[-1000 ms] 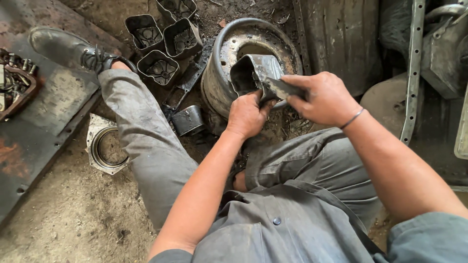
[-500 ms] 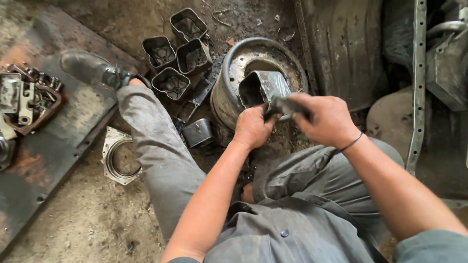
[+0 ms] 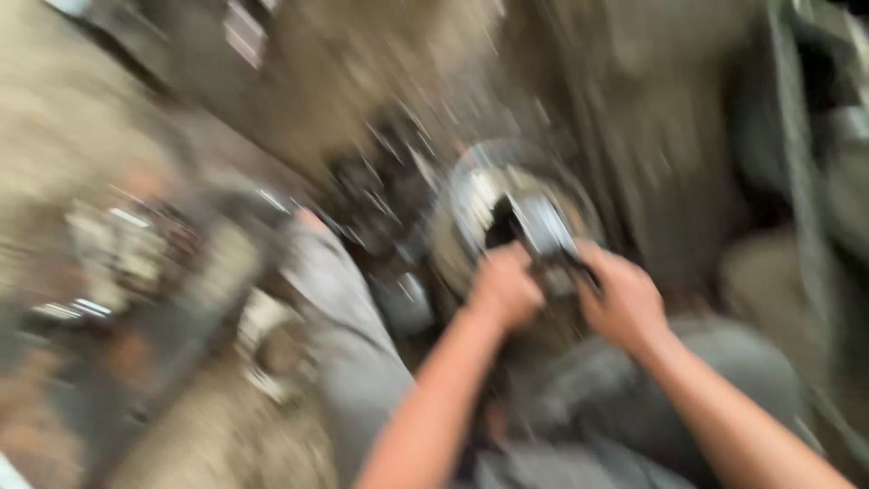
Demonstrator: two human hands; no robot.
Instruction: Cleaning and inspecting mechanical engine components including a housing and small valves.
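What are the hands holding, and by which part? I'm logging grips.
Both hands, left hand and right hand, hold a dark metal part; blur hides the exact grip.

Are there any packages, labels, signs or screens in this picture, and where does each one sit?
None can be made out; the view is badly blurred. It shows only both hands, left hand and right hand, on a dark metal part over a round metal drum, no packaging or display.
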